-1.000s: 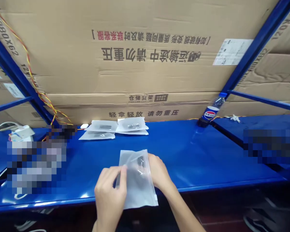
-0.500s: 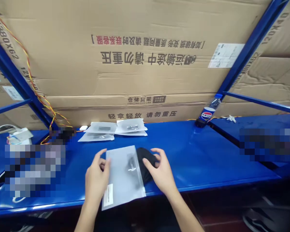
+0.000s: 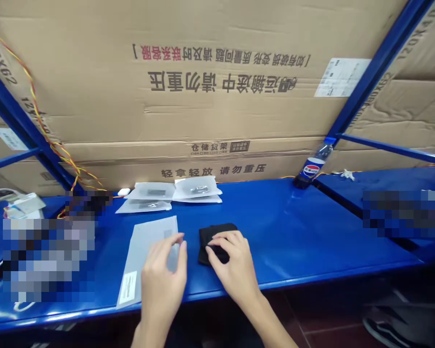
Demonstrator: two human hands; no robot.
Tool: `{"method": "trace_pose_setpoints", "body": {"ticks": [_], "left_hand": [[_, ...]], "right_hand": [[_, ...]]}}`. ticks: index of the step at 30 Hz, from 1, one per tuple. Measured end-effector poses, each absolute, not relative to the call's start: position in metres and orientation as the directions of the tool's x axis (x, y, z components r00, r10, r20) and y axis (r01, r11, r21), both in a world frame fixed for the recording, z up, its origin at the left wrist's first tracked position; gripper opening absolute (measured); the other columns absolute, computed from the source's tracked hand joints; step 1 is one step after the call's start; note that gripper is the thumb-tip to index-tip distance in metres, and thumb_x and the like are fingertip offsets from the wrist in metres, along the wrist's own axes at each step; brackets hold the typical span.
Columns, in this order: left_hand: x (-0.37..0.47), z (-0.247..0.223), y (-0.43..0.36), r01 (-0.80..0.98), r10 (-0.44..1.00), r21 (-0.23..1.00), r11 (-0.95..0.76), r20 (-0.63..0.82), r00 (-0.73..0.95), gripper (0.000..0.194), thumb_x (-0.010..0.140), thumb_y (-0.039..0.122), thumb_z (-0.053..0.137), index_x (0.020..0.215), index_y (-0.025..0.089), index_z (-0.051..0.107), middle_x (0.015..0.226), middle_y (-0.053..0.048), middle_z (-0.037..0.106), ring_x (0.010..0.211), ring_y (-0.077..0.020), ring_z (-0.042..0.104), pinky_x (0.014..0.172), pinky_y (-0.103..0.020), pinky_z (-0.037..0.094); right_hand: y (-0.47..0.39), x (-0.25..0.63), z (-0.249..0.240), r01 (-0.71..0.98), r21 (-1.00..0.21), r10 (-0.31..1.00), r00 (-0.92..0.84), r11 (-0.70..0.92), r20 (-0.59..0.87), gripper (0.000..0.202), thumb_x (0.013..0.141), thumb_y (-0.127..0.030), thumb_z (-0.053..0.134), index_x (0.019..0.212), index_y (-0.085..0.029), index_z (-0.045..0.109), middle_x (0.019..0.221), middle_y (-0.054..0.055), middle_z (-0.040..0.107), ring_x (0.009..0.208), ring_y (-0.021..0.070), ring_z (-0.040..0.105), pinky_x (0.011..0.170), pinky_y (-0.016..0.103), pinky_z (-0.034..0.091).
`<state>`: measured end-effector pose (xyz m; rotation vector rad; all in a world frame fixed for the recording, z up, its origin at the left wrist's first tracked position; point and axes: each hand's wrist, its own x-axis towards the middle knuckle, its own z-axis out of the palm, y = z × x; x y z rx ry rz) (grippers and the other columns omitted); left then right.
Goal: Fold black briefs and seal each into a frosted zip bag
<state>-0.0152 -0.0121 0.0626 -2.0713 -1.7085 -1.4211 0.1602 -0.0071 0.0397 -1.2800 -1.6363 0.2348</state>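
A translucent zip bag (image 3: 147, 237) with a white label at its lower left lies flat on the blue table. My left hand (image 3: 165, 273) is over the bag's right part, its fingers curved and thumb slightly apart, with nothing visible between them. To the right, a folded black cloth item (image 3: 206, 237) rests on the table. My right hand (image 3: 234, 263) has its thumb and fingers closed on this item's upper surface. Whatever lies under the left hand is partly hidden.
Several similar translucent bags (image 3: 150, 191) stand in stacks at the back, beside a small white case (image 3: 123, 192). A cola bottle (image 3: 311, 166) is by the right blue post. Large cardboard (image 3: 217, 116) rises behind; wires (image 3: 67, 157) hang at the left.
The bag has moved left and now lies flat, released by my left hand. My left hand has moved right, over it. The black item is now separate from the bag, flatter on the table.
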Motion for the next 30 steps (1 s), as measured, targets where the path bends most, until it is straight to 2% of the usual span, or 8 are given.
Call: {"method": "trace_pose_setpoints", "body": {"ticks": [5,7,10,13,16,19,25,30], "left_hand": [[0.032,0.041,-0.006,0.735,0.7,0.389,-0.554,0.696,0.16,0.025,0.106,0.027,0.054,0.121,0.022,0.073,0.122,-0.01,0.079,0.117,-0.0272,0.074,0.097,-0.043,0.064],[0.036,0.03,-0.001,0.686,0.663,0.298,-0.664,0.659,0.355,0.032,0.104,0.018,0.051,0.128,0.023,0.071,0.134,-0.01,0.075,0.13,-0.0288,0.068,0.104,-0.047,0.062],[0.035,0.019,0.003,0.649,0.656,0.259,-0.715,0.568,0.497,0.043,0.099,0.008,0.047,0.13,0.023,0.071,0.135,-0.008,0.075,0.128,-0.0277,0.069,0.106,-0.049,0.061],[0.034,0.017,0.004,0.689,0.706,0.276,-0.67,0.524,0.476,0.047,0.098,0.008,0.046,0.136,0.023,0.068,0.137,-0.009,0.073,0.128,-0.0281,0.069,0.106,-0.049,0.061],[0.031,0.02,0.004,0.716,0.73,0.278,-0.64,0.511,0.454,0.05,0.097,0.01,0.046,0.142,0.023,0.065,0.14,-0.01,0.071,0.129,-0.0287,0.068,0.108,-0.05,0.06],[0.018,0.024,0.005,0.748,0.767,0.299,-0.593,0.494,0.411,0.051,0.097,0.011,0.046,0.143,0.024,0.064,0.139,-0.009,0.072,0.127,-0.0275,0.069,0.107,-0.047,0.061],[-0.036,0.033,0.007,0.845,0.836,0.277,-0.458,0.456,0.304,0.055,0.093,0.013,0.044,0.144,0.022,0.064,0.141,-0.011,0.07,0.126,-0.0285,0.07,0.105,-0.046,0.06],[-0.048,0.051,0.034,0.848,0.881,0.36,-0.388,0.416,0.226,0.043,0.101,0.031,0.046,0.136,0.022,0.069,0.122,-0.011,0.077,0.114,-0.0311,0.071,0.101,-0.051,0.058]], "right_hand": [[0.002,0.208,0.039,0.314,-0.911,0.779,0.487,0.266,0.395,0.028,0.097,-0.049,0.065,0.1,-0.022,0.071,0.098,0.009,0.077,0.091,0.0267,0.073,0.083,0.041,0.059],[0.001,0.235,0.034,0.369,-0.916,0.698,0.614,0.158,0.368,0.031,0.096,-0.051,0.063,0.101,-0.02,0.068,0.096,0.011,0.076,0.088,0.0288,0.073,0.081,0.044,0.059],[-0.003,0.26,0.024,0.627,-0.779,0.613,0.607,0.023,0.507,0.028,0.099,-0.044,0.053,0.099,-0.021,0.068,0.098,0.015,0.075,0.093,0.0339,0.071,0.085,0.053,0.056],[-0.007,0.259,0.018,0.793,-0.588,0.591,0.401,0.158,0.7,0.029,0.103,-0.036,0.049,0.117,-0.02,0.069,0.122,0.017,0.073,0.117,0.0349,0.067,0.099,0.055,0.054],[-0.003,0.243,0.018,0.816,-0.483,0.69,0.149,0.319,0.709,0.042,0.101,-0.044,0.061,0.136,-0.02,0.064,0.129,0.016,0.072,0.121,0.034,0.067,0.1,0.052,0.057],[0.006,0.236,0.023,0.756,-0.582,0.765,0.174,0.3,0.621,0.037,0.105,-0.046,0.055,0.129,-0.022,0.069,0.112,0.013,0.077,0.106,0.0313,0.072,0.093,0.049,0.06],[0.015,0.279,0.023,0.57,-0.819,0.702,0.554,0.072,0.447,0.049,0.096,-0.055,0.062,0.129,-0.019,0.069,0.101,0.011,0.077,0.091,0.0294,0.074,0.087,0.048,0.06],[0.03,0.306,0.013,0.594,-0.803,0.814,0.443,0.048,0.376,0.052,0.09,-0.065,0.063,0.113,-0.02,0.074,0.115,0.016,0.076,0.11,0.0359,0.07,0.096,0.057,0.056]]}}
